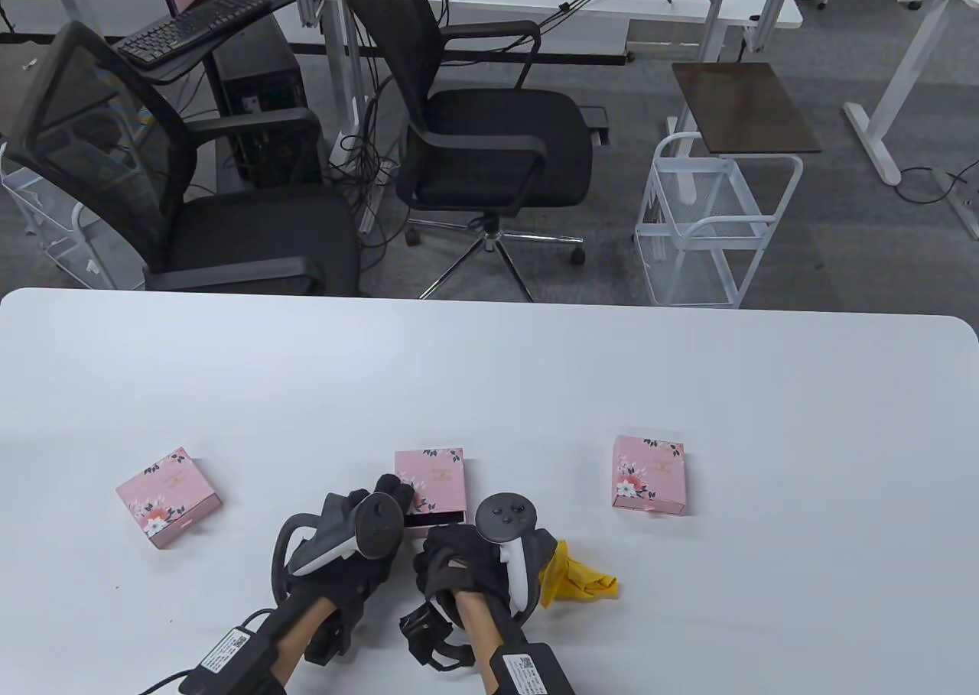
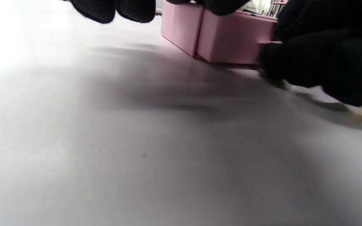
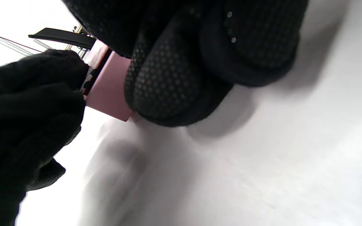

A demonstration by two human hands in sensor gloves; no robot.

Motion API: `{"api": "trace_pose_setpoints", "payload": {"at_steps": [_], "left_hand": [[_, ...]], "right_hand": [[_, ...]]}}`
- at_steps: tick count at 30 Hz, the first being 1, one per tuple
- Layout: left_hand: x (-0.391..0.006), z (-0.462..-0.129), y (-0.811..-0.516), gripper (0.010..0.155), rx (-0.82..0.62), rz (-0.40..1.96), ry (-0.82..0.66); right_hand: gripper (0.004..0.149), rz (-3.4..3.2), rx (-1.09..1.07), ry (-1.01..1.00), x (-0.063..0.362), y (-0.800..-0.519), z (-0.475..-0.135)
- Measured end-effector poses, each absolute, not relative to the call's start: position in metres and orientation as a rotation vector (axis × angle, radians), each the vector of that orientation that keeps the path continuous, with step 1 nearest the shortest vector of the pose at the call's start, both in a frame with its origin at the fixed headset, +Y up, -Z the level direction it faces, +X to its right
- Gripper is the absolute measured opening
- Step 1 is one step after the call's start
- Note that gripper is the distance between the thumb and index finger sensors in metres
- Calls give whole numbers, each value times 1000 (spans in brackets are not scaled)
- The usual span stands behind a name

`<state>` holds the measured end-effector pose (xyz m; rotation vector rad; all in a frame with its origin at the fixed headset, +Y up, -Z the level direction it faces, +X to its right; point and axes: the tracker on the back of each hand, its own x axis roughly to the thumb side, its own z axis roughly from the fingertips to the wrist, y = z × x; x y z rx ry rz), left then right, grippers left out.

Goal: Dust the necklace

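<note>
White worktop [image 1: 489, 374], office chairs far behind. Middle pink box [image 1: 430, 481] near centre, drawer slid partly out; left hand [image 1: 359, 530] fingers rest on the box, right hand [image 1: 459, 565] pinches the drawer front. Yellow cloth [image 1: 585, 580] just right. Necklace not visible.

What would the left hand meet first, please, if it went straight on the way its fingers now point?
The left hand points away from the person at the middle pink box, and its fingers already touch that box's near-left edge. Nothing else lies between.
</note>
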<state>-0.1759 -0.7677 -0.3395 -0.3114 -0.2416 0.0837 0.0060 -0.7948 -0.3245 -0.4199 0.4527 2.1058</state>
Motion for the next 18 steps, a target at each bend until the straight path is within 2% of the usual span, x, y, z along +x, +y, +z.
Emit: {"api": "trace_pose_setpoints", "payload": {"at_steps": [18], "left_hand": [[-175,-339,-767,57,-312,71,-241]], "right_hand": [[39,2103,-355,618,18,-791,-278]]}}
